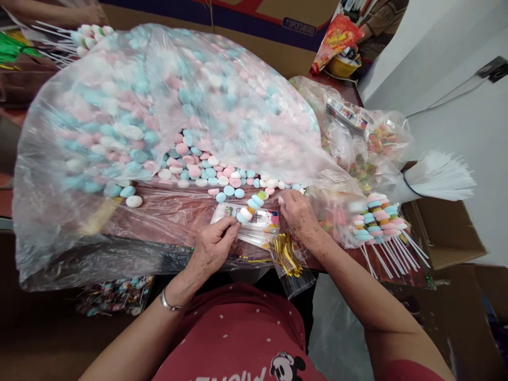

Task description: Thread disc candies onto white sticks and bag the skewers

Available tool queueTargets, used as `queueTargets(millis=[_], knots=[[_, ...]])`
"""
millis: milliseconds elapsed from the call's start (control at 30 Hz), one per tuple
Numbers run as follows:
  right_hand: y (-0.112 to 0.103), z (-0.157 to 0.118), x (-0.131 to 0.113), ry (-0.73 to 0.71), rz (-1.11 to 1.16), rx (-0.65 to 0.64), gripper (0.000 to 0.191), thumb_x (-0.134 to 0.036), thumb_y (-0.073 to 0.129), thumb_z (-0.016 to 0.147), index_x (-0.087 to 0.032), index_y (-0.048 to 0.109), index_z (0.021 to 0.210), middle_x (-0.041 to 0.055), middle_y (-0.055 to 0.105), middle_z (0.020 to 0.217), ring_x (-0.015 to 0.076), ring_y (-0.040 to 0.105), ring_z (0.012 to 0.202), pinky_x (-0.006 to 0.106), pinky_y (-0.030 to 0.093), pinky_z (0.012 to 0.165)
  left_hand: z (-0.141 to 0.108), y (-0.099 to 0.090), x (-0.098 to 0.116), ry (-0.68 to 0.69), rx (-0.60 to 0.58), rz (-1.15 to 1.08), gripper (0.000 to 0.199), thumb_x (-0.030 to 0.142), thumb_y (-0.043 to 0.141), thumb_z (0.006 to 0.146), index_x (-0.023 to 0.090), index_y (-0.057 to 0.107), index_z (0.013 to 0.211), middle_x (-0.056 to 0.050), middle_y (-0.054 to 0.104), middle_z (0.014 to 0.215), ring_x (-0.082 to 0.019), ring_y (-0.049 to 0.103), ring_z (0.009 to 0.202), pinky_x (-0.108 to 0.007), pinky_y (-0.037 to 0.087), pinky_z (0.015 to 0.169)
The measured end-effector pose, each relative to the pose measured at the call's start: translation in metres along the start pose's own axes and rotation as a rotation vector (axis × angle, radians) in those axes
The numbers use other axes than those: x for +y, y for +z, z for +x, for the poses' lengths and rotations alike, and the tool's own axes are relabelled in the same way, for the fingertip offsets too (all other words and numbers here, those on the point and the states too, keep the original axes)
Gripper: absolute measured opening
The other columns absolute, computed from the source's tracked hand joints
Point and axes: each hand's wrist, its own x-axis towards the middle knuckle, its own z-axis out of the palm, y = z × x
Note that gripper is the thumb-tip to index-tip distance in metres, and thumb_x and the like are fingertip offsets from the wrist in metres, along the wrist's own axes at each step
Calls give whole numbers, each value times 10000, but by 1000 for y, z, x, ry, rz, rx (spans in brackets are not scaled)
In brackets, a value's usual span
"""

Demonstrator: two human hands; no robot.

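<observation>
My left hand (214, 241) is closed round the lower end of a candy skewer (251, 206), with blue, white and orange pieces and a green one at its tip. The skewer slants up to the right, above a stack of clear printed packets (260, 225). My right hand (298, 211) is at the edge of the loose marshmallows (234, 182), its fingers curled together; what they grip, if anything, I cannot make out. Pink, blue and white marshmallows spill from a huge clear plastic bag (238, 95). Gold twist ties (288, 254) lie in a small bag below my right hand.
Finished candy skewers (381, 219) lie at the right beside a bundle of white sticks (440, 177). Bags of gummy candy (384, 140) stand behind them. Another person's arm (67, 16) shows at the upper left, near more skewers (89, 38). An open cardboard box (452, 233) stands at the right.
</observation>
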Motion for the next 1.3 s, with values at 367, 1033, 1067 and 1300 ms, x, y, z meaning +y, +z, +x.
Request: queueTargets(millis=[367,1033,1067,1300], knots=[[-27,14,-15,503,1273,62,241,-370,773,710,-216,717,887,6,742,857,163,667,808,352,551,801,2,1,4,117,-28,115,225,297,510,873,174,666,765,44,514,547,-98,441,515,-197,360,522],[-18,26,-24,575,1468,203,263,-368,848,612,-245,730,813,-25,740,772,159,666,713,352,585,732,3,3,4,40,-9,199,227,315,503,863,176,652,764,37,528,527,-105,463,501,-202,373,524],[-18,26,-25,584,1465,201,263,-361,847,613,-241,730,816,-22,741,786,158,668,728,348,585,737,3,3,5,43,-10,200,227,310,502,866,174,654,766,38,525,527,-103,459,497,-202,371,522],[-15,23,-37,582,1459,95,206,-334,812,680,-247,726,846,-23,728,826,149,659,757,367,593,777,3,2,8,46,-2,194,203,274,509,869,177,647,755,41,523,538,-96,453,494,-201,372,529]])
